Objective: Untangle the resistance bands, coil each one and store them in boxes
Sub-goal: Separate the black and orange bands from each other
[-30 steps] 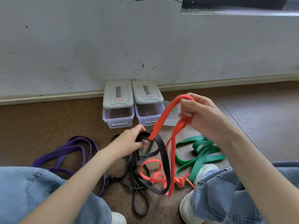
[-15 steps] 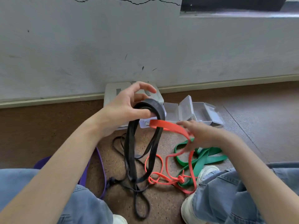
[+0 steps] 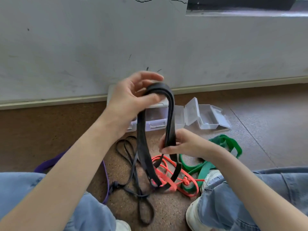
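Lifting the wide black band clear of the tangle, you have both hands on it.

Your left hand pinches the top fold between thumb and curled fingers, high in front of the closed boxes, so its strands hang straight; your right hand grips the right-hand strand lower down, probably to steady it. Its bottom loop still rests among the orange band on the floor, beside the green band; the purple band lies left. An open clear box stands apart to the right, with bare floor around it for coiling.
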